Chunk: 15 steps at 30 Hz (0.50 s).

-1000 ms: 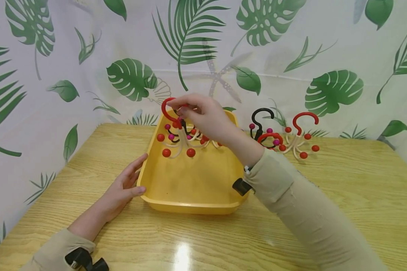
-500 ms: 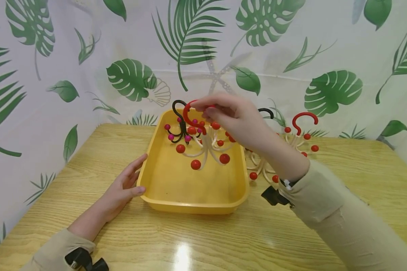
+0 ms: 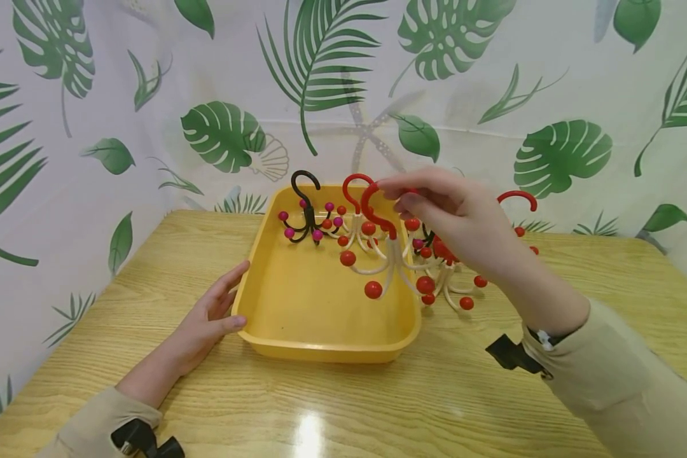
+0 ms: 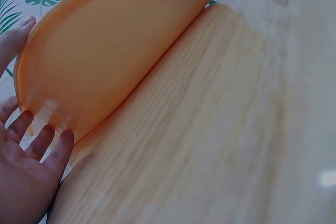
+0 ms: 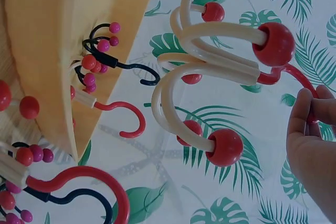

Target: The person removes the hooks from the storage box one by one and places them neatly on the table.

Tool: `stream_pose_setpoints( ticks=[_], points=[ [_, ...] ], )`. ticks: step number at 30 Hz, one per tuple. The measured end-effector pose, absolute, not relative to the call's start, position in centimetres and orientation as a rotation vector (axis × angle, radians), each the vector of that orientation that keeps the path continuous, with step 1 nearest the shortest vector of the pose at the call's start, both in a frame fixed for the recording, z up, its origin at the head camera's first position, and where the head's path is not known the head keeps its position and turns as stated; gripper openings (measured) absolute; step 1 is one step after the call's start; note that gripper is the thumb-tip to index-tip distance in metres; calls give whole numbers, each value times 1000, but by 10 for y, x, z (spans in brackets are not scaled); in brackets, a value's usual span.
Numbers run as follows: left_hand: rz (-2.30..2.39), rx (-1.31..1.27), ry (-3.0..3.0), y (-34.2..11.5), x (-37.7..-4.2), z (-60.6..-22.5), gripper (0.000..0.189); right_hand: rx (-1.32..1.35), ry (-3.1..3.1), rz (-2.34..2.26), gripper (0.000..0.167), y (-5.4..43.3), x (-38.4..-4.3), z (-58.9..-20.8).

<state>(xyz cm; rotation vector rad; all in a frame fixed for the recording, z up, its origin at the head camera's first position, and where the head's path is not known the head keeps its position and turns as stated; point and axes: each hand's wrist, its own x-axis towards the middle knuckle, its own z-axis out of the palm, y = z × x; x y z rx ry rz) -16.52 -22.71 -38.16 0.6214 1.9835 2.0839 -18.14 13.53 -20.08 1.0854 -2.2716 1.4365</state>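
My right hand [image 3: 452, 213] pinches the red hook end of a multi-arm hanger [image 3: 394, 251] with white arms and red ball tips. It hangs upright above the right side of a yellow tray [image 3: 320, 347]; the right wrist view shows the fingertips on the hook's curve. My left hand [image 3: 208, 324] touches the tray's left side, with thumb at the rim and fingers spread along the outside. Inside the tray's far end stand a black hanger [image 3: 309, 218] with pink balls and a red-hooked white hanger [image 3: 356, 216], partly hidden.
Right of the tray, more hangers stand on the wooden table [image 3: 343, 407]: a red-hooked one [image 3: 448, 280], a black one [image 5: 79, 195] and another red hook [image 3: 521, 194], all partly behind my right hand or the held hanger. A leaf-patterned cloth [image 3: 464, 95] covers the wall behind.
My right hand has carried the red-hooked hanger rightward, from over the tray's left part to its right side. The black hanger in the tray has come into fuller view. The left hand stays put.
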Motion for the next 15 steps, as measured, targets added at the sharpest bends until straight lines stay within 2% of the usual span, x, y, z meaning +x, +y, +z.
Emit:
stream_pose_setpoints(
  ticks=[15],
  points=[
    [2088,621,1978,-227,-165,-382,77,920,-2138,1543,26,176,-162,-200]
  ],
)
